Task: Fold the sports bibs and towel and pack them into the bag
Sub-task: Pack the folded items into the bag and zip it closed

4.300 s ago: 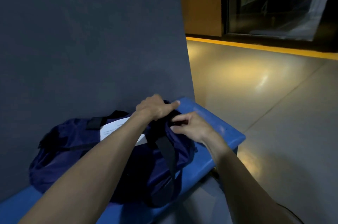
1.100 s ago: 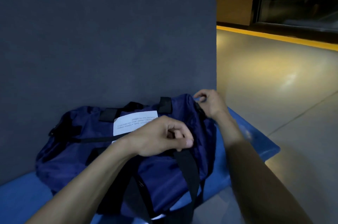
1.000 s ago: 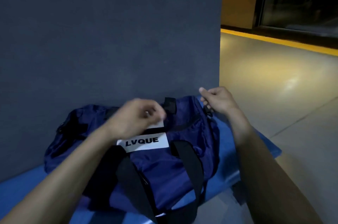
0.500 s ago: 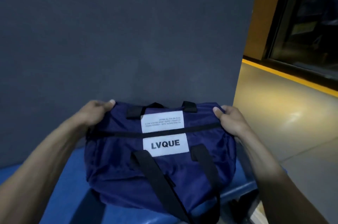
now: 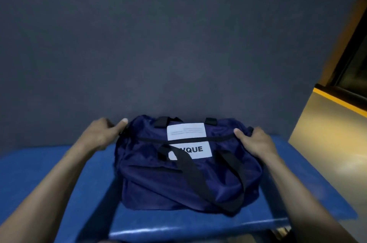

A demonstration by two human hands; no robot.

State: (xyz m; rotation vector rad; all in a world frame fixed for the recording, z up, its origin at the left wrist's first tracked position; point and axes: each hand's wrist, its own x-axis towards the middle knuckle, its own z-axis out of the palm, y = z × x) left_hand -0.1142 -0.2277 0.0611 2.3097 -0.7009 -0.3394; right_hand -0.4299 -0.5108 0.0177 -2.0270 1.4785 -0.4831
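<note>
A navy duffel bag (image 5: 184, 179) with white label patches and black straps sits on the blue bench (image 5: 49, 173), its top zip drawn shut. My left hand (image 5: 102, 133) grips the bag's left end, thumb on top. My right hand (image 5: 256, 141) grips the right end, fingers curled over the fabric. One black handle strap (image 5: 190, 171) lies across the front, partly covering the lettered patch. No bibs or towel are visible; the bag's inside is hidden.
A dark grey wall (image 5: 158, 44) stands directly behind the bag. The bench edge (image 5: 178, 229) runs close below the bag. To the right lie a glossy floor (image 5: 337, 153) and a yellow line (image 5: 341, 102) under a dark window.
The zip went from open to shut as my left hand swept leftward. Both hands then took the bag's ends, and the bag now sits squarer on the bench, closer to me.
</note>
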